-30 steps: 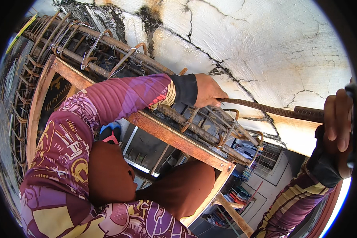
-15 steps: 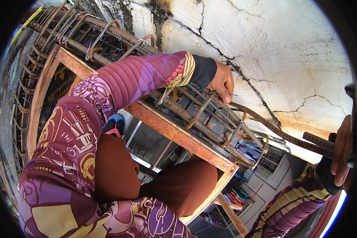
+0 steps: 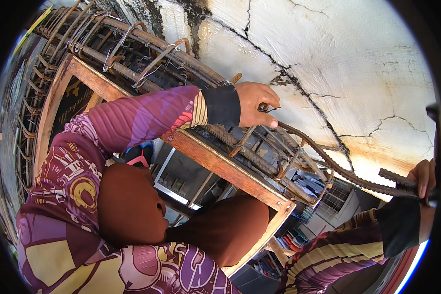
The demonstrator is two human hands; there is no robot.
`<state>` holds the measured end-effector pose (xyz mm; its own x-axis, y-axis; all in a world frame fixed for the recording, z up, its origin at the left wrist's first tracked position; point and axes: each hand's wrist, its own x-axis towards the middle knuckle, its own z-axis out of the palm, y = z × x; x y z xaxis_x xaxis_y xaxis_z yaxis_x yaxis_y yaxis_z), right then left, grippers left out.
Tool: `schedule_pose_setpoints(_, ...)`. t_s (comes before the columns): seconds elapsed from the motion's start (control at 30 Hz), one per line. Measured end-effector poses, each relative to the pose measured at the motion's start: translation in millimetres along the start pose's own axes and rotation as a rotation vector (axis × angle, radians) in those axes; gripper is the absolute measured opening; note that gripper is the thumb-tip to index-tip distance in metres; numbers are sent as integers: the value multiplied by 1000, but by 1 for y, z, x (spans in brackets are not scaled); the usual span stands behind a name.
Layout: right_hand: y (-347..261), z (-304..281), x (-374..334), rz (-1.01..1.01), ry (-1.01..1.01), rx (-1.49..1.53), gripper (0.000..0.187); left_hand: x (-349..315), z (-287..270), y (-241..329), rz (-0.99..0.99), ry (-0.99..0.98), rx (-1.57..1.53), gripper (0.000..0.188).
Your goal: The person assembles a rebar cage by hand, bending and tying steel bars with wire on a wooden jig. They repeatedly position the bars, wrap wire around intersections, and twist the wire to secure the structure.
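Note:
A long, bent ribbed steel bar (image 3: pixel 328 159) runs along the wall side of a rebar cage (image 3: pixel 252 156). My left hand (image 3: pixel 256 104) is over the cage's top bars, fingers curled and thumb beside the long bar's near end. A dark, thin piece shows between finger and thumb; what it is, I cannot make out. At the far right, my right hand (image 3: pixel 420 179) is closed on the other end of the steel bar, where a short ribbed end (image 3: pixel 393 176) sticks out above it. Part of this hand is cut off by the picture's dark rim.
Under the cage is a wooden frame (image 3: pixel 225 166), with my bent knees against its near side. A cracked, stained white wall (image 3: pixel 357 73) rises behind. The cage, tied with wire, continues to the upper left. Shelves with coloured items (image 3: pixel 291 242) stand below right.
My left hand has moved a little left, its fingers now opened into a curl. My right hand and forearm have shifted, the hand lower, and the steel bar's right end has dropped slightly.

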<state>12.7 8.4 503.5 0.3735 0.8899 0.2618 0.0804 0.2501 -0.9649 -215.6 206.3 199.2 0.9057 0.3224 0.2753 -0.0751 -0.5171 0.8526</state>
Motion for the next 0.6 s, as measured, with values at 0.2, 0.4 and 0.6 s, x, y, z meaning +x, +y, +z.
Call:
schedule_pose_setpoints(0.2, 12, -26, -31, -72, 94, 347, 27, 36, -64, 54, -175, -66, 165, 41)
schedule_pose_setpoints(0.4, 12, 18, -22, -111, 113, 208, 31, 57, -116, 58, -231, -550, 458, 26)
schedule_pose_setpoints(0.6, 8, 13, -37, -62, 185, 279, 33, -20, -19, 33, -14, 84, 377, 58)
